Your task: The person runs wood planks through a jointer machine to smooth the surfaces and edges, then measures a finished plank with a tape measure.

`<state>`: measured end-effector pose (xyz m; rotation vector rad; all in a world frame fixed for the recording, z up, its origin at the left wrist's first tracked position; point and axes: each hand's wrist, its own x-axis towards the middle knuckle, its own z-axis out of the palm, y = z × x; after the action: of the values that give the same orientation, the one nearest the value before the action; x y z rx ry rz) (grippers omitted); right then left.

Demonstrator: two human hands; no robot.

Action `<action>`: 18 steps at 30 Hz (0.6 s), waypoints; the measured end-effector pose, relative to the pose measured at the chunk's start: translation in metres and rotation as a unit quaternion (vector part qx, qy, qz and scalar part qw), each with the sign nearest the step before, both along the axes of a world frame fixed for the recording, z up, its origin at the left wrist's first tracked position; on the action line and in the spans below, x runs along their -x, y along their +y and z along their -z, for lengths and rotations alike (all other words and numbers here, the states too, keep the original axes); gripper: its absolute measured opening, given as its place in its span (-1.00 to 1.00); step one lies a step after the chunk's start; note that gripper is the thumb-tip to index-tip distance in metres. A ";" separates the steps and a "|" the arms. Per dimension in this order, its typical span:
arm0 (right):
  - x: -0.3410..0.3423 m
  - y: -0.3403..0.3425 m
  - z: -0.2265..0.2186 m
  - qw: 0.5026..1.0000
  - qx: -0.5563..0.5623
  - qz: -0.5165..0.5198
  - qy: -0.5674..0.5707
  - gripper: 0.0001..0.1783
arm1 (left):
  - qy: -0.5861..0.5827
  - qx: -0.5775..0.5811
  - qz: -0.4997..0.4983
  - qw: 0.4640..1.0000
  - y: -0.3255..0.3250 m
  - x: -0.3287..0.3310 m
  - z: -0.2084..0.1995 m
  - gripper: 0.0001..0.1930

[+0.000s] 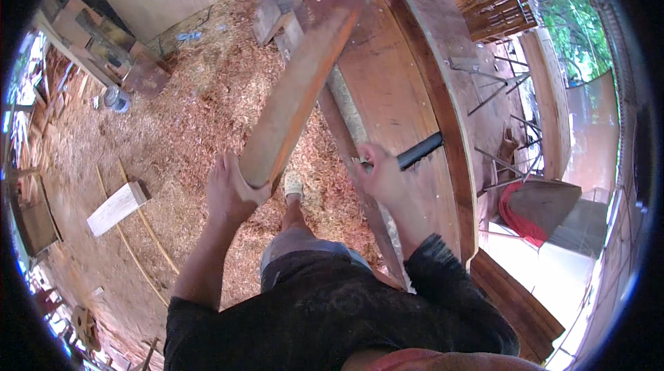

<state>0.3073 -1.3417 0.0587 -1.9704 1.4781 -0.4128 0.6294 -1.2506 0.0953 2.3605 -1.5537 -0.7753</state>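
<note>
My left hand [232, 189] grips the near end of a long wooden board [301, 91], thumb over its edge. The board slants up and away to the right, and its far end lies over the far part of a wooden workbench [391, 77]. My right hand [379, 172] is over the bench's left edge, fingers curled together and a little blurred. A small pale bit shows at its fingertips, too small to name. Beside that hand, a black cylindrical bar [420, 151] lies across the bench top toward the raised right rim.
Wood shavings [200, 101] cover the ground. To the left, a pale wood block [117, 208] lies across two thin strips, with a clear bucket [116, 100] farther off. Metal trestle legs [508, 87] and a red cloth [519, 215] are at right; stacked planks [515, 302] lie near right.
</note>
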 end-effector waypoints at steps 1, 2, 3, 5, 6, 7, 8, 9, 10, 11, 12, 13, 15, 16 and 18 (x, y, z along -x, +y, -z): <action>-0.004 -0.018 -0.006 0.996 0.060 -0.040 0.050 -0.46 | -0.033 -0.002 0.007 0.999 0.020 0.001 0.007 -0.26; -0.012 -0.037 -0.018 0.985 0.118 -0.079 0.098 -0.38 | -0.065 -0.006 0.014 0.998 0.036 0.002 0.011 -0.27; -0.022 -0.055 -0.027 0.981 0.128 -0.094 0.115 -0.31 | -0.065 -0.010 0.006 0.998 0.049 0.001 0.013 -0.27; -0.041 -0.094 -0.046 0.951 0.201 -0.160 0.174 -0.23 | -0.080 -0.062 -0.028 0.994 0.072 -0.008 0.020 -0.31; -0.052 -0.111 -0.047 0.918 0.259 -0.214 0.210 -0.22 | -0.079 -0.070 -0.035 0.994 0.088 -0.015 0.027 -0.31; -0.056 -0.124 -0.045 0.917 0.258 -0.217 0.215 -0.22 | -0.099 -0.023 -0.021 0.995 0.100 -0.023 0.038 -0.32; -0.059 -0.136 -0.042 0.887 0.305 -0.246 0.246 -0.25 | -0.119 0.024 -0.007 0.993 0.109 -0.027 0.045 -0.33; -0.062 -0.146 -0.036 0.854 0.351 -0.273 0.270 -0.29 | -0.115 0.032 0.001 0.993 0.115 -0.029 0.044 -0.31; -0.069 -0.155 -0.030 0.853 0.350 -0.279 0.268 -0.29 | -0.114 0.029 -0.004 0.993 0.124 -0.029 0.045 -0.31; -0.075 -0.162 -0.025 0.842 0.335 -0.322 0.275 -0.39 | -0.110 0.020 -0.012 0.994 0.132 -0.028 0.048 -0.32; -0.081 -0.165 -0.020 0.828 0.318 -0.366 0.283 -0.48 | -0.104 0.009 -0.020 0.994 0.140 -0.027 0.050 -0.32; -0.086 -0.167 -0.016 0.827 0.315 -0.371 0.282 -0.48 | -0.101 0.005 -0.024 0.995 0.145 -0.026 0.052 -0.32; -0.094 -0.168 -0.012 0.833 0.303 -0.385 0.256 -0.38 | -0.106 0.028 -0.021 0.994 0.150 -0.023 0.056 -0.34; -0.103 -0.169 -0.013 0.832 0.301 -0.389 0.255 -0.38 | -0.105 0.024 -0.025 0.994 0.153 -0.021 0.061 -0.34; -0.117 -0.168 -0.021 0.834 0.228 -0.408 0.292 -0.42 | -0.097 0.020 -0.021 0.995 0.157 -0.021 0.077 -0.36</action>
<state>0.4241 -1.5096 0.0799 -3.0652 0.6929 0.2817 0.6505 -1.0933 0.0183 2.4924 -1.5696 -0.5138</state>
